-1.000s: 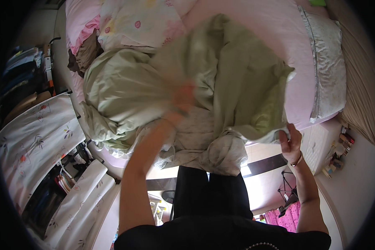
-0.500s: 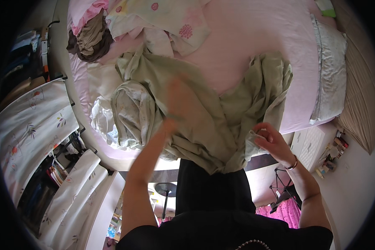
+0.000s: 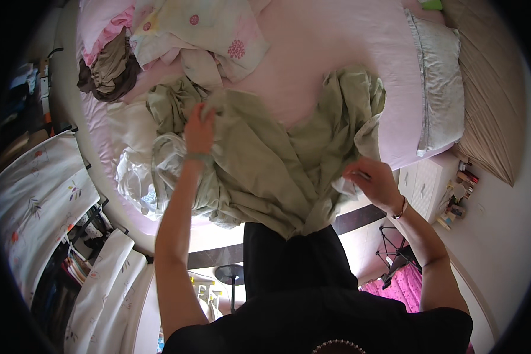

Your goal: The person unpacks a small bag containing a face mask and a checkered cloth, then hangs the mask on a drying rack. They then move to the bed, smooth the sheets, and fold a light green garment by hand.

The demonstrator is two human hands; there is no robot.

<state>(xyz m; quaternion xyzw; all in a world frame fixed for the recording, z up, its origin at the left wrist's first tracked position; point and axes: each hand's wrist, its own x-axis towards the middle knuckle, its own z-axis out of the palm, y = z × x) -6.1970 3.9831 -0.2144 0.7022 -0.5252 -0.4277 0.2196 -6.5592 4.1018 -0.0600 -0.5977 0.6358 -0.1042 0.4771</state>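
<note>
A large olive-green cloth (image 3: 265, 159) with a pale underside lies crumpled along the near side of the bed and hangs over its edge against my black trousers. My left hand (image 3: 199, 133) is closed on a fold of it at the left, where the fabric beside the fingers is slightly blurred. At the right, my right hand (image 3: 371, 182) is closed with fingers bent around a pale edge of the same cloth. Bunched white fabric (image 3: 133, 177) lies beside the cloth, left of my left forearm.
The pink-sheeted bed (image 3: 312, 41) carries a flower-print cover (image 3: 212, 29), a brown bundle of fabric (image 3: 109, 68) and a grey pillow (image 3: 436, 82). Curtained shelves (image 3: 44, 183) stand at the left. A white cabinet (image 3: 422, 183) stands at the right, and a round black stool (image 3: 229, 273) behind me.
My left hand has moved left and a little away from me, drawing the cloth's upper layer with it. My right hand keeps its hold. The whole view has shifted slightly.
</note>
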